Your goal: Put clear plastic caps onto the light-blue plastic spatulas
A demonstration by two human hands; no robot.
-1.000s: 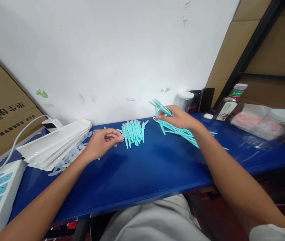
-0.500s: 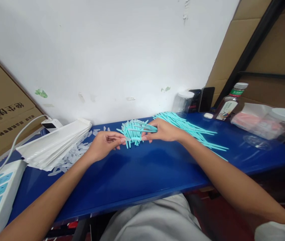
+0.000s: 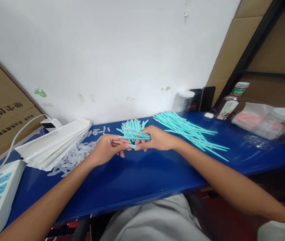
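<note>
The fingers of the left hand (image 3: 108, 148) and the right hand (image 3: 161, 138) nearly meet over the middle of the table (image 3: 145, 174), both grasping one teal stick (image 3: 132, 146); much of it is hidden by the fingers. The right hand also grips a loose bundle of teal sticks (image 3: 142, 135) that points leftward. Just behind the hands, near the back edge, lies a pile of teal sticks with pale tips (image 3: 131, 124). Long teal sticks (image 3: 182, 127) are heaped from the back edge toward the right. Left of the left hand, small clear pieces (image 3: 78, 154) lie scattered beside a stack of white bags (image 3: 54, 145). A power strip (image 3: 17, 175) sits at the left edge.
</note>
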